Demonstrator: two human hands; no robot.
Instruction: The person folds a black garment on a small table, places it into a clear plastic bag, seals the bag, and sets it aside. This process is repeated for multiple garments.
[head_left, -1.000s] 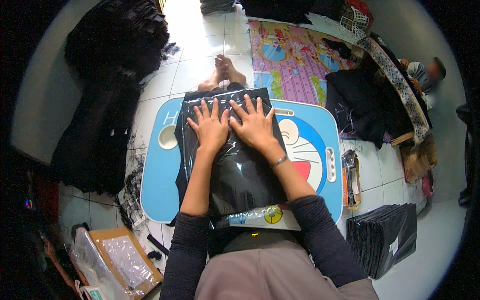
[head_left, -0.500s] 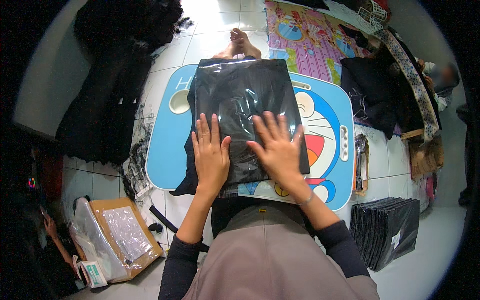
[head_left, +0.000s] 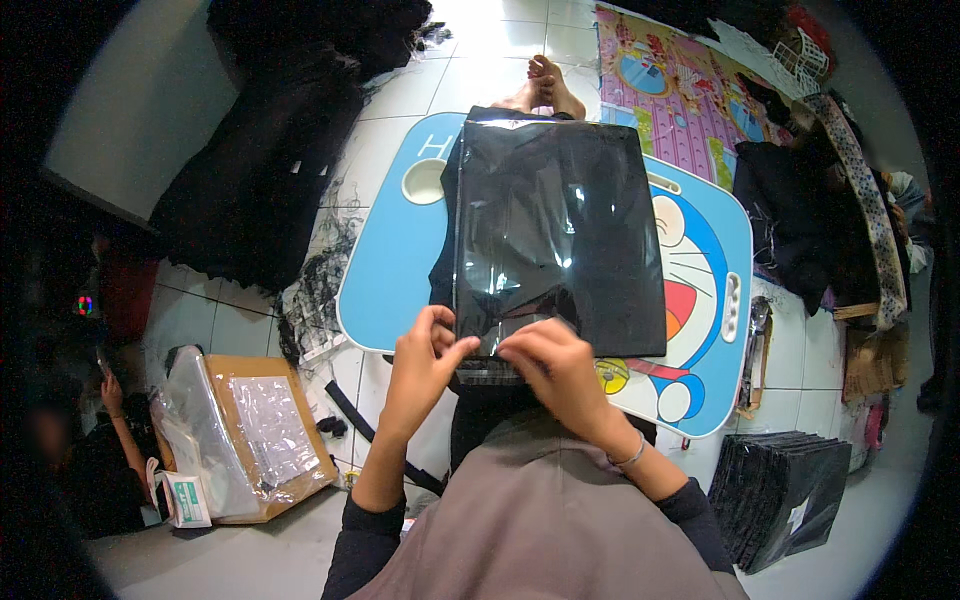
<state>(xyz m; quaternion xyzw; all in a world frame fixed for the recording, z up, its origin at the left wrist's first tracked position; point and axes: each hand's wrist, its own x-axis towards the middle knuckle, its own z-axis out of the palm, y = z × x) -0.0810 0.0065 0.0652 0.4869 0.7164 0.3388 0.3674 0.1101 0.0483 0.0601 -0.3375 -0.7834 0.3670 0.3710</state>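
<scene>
A clear plastic bag (head_left: 560,230) with folded black cloth inside lies flat on a low blue cartoon table (head_left: 395,270). My left hand (head_left: 425,360) is at the near left corner of the bag, thumb and fingers pinching its edge. Close beside it, my right hand (head_left: 560,365) pinches the same near edge, its fingertips pointing toward the left thumb. A loose strip of clear plastic shows just below my fingers. Black cloth sticks out from under the bag along its left side.
A stack of black packages (head_left: 780,495) stands on the floor at right. On the left are a cardboard piece with clear plastic (head_left: 265,430) and a heap of black cloth (head_left: 260,190). Another person's arm (head_left: 125,425) shows at far left. A colourful mat (head_left: 670,100) lies beyond.
Both hands have left the flat middle of the bag and come to its near edge, fingers now pinched. The whole view has shifted, so the table appears further right.
</scene>
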